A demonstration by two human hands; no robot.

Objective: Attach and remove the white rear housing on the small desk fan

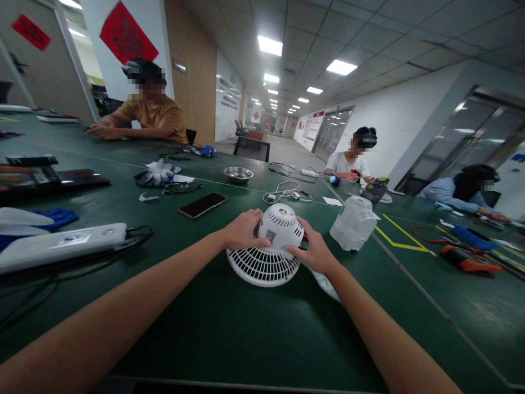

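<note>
A white fan head (283,218) lies face down on the green table, its round slotted grille (264,268) against the tabletop and its domed motor housing upward. My left hand (244,230) is wrapped around the left side of the housing, beside a small square label. On the opposite side my right hand (314,246) grips the housing with the thumb in front. The fingertips of both hands are partly hidden behind the housing. To the right of the fan stands a white plastic housing part (353,224) with slots in its top.
A phone (202,206) and a metal bowl (238,174) lie beyond my left hand. White cable (287,192) is coiled behind the fan. Gloves (156,174) and a long white device (65,246) are at left, an orange-black tool (470,261) at right. Several people sit around the table.
</note>
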